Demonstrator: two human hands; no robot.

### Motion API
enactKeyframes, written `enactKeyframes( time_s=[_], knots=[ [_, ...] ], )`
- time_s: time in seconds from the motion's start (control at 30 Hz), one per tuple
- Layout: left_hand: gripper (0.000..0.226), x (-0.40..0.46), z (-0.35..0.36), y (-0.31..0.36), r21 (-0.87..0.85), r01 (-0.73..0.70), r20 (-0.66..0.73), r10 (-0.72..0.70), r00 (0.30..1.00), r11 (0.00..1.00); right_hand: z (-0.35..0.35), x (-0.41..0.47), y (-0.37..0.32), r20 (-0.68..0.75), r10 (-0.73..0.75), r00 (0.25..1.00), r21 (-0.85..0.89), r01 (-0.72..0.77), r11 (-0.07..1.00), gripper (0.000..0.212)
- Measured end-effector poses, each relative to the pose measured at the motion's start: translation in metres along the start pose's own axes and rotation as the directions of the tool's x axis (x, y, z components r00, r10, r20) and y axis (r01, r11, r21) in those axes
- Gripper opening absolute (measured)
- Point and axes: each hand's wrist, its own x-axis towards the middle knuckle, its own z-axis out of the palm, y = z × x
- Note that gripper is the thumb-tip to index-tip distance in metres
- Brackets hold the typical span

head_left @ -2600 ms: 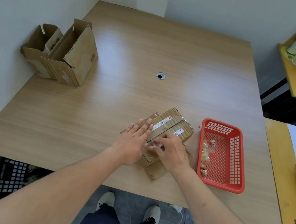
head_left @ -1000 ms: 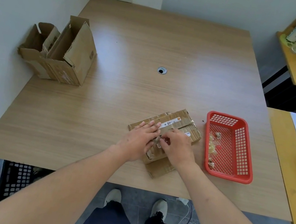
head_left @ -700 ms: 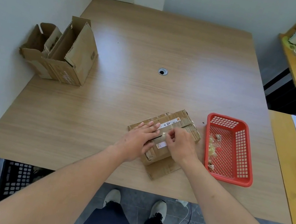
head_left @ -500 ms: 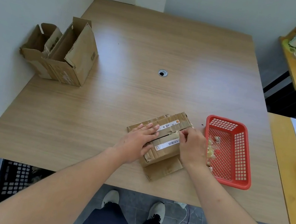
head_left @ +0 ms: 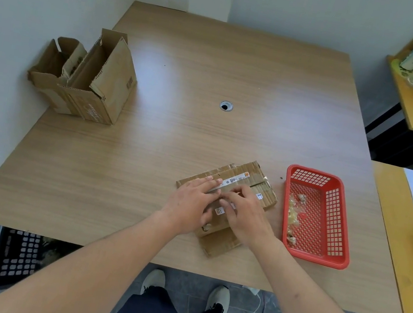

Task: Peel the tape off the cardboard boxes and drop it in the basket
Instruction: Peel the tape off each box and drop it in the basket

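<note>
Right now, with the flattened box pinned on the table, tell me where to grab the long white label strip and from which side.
Take the white label strip at its far right end, by the orange tip, coming in from the red basket side. That end lies bare on the flattened box, while the left hand covers the near end and can hold the cardboard down as you probably peel toward it.

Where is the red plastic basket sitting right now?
In the head view, the red plastic mesh basket sits on the wooden table, near its front edge, just right of the flattened cardboard box under both hands.
</note>
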Motion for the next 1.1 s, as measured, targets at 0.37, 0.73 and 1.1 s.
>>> enactKeyframes(
  time_s=[0.37,0.73,1.1],
  knots=[
    [0.053,0.002,-0.004,0.001,0.007,0.015,0.02,-0.016,1.0,1.0,-0.001,0.009,-0.006,-0.089,0.096,0.991,-0.164,-0.109,0.98,0.013],
    [0.054,-0.001,-0.006,0.005,0.073,0.017,-0.016,-0.016,1.0,0.997,-0.037,0.015,0.019,-0.251,0.352,0.902,0.046,-0.353,0.935,0.046],
    [0.043,0.013,-0.01,0.014,0.139,0.028,-0.049,-0.022,0.999,0.99,-0.007,0.008,0.015,0.14,0.039,0.989,-0.253,-0.002,0.967,0.028]
  ],
)
